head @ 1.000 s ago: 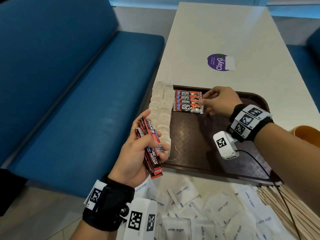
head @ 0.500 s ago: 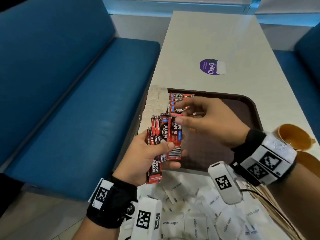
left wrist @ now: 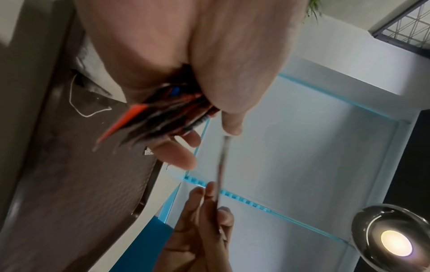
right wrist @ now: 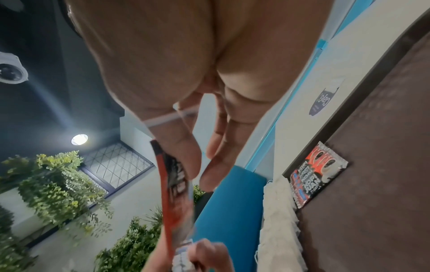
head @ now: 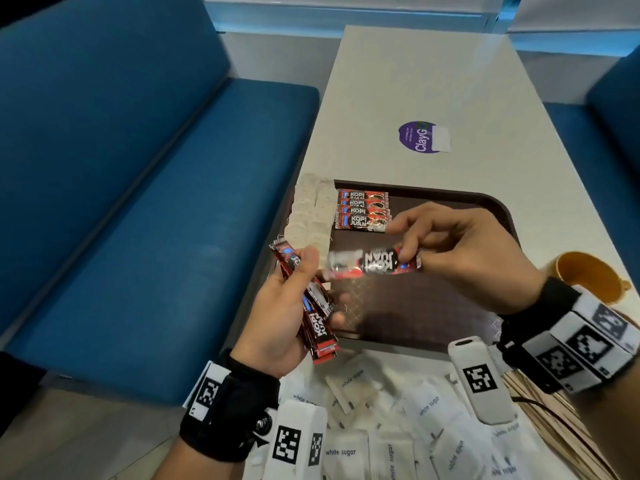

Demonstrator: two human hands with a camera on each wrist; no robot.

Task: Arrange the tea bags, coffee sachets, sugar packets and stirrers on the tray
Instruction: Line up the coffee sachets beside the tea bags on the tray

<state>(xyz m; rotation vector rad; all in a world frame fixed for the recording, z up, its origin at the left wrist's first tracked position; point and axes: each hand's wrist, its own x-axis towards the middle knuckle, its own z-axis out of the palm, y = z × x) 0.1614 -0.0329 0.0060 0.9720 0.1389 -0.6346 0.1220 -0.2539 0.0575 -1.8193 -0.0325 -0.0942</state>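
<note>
Four coffee sachets (head: 362, 210) lie overlapped in a neat row at the far left of the brown tray (head: 498, 216), just beside a column of pale tea bags (head: 311, 216) that runs down the tray's left edge. Over the tray, the right hand (head: 464, 251) pinches one end of a single sachet (head: 375, 263) between thumb and forefinger, the other fingers loosely spread; the sachet lies level in the air, blurred, its far end reaching to the thumb of the left hand (head: 280, 317). From the right wrist view that sachet (right wrist: 177, 185) shows edge-on under the thumb. The left hand curls round a stack of sachets (head: 313, 317), thumb pressed on top, fingers wrapped beneath, held above the tray's near left corner. White sugar packets (head: 391, 420) lie in a loose heap on the table (head: 415, 81) just nearer than the tray, with wooden stirrers (head: 568, 434) bundled at the right beside them. An orange cup (head: 585, 275) sits at the tray's right edge. A purple sticker (head: 420, 137) marks the table farther off.
</note>
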